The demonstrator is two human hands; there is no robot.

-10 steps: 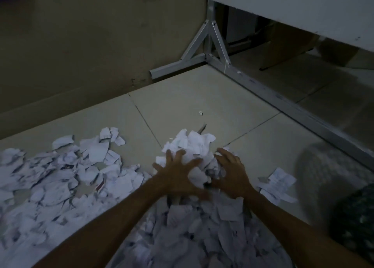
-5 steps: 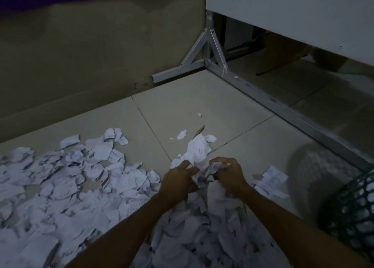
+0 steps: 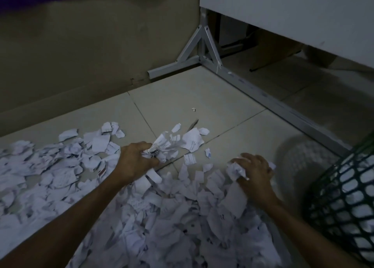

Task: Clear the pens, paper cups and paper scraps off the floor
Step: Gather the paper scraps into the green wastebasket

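A: Since half a second ago our 2 hands have split apart. They were bunched together over 1 clump; now the left hand [image 3: 135, 161] sits to the left and the right hand [image 3: 255, 171] has swung out toward the mesh basket [image 3: 342, 199].

B: And what does each one carry?

A: Our left fist is curled tight around a crumpled wad of scraps [image 3: 165, 147] that sticks out past the knuckles. Our right fingers are closed around a smaller wad [image 3: 235, 170]. Neither hand is spread.

B: So which step do we judge this to be?

A: Gathering is done for this handful, we think, and carrying to the basket is under way. Our right hand is near its rim; our left is well apart from it.

B: What does the next move call for?

A: Lifting both fists over the rim before we let go, and keeping the grip firm, since loose bits could drop back.

B: How much is left?

A: Most of it. The paper scraps [image 3: 157, 211] cover the floor [image 3: 202, 97] beneath and between our forearms and spread off to the left. A thin dark thing [image 3: 193, 124] beyond the pile may be a pen; we cannot tell. We see no cups.
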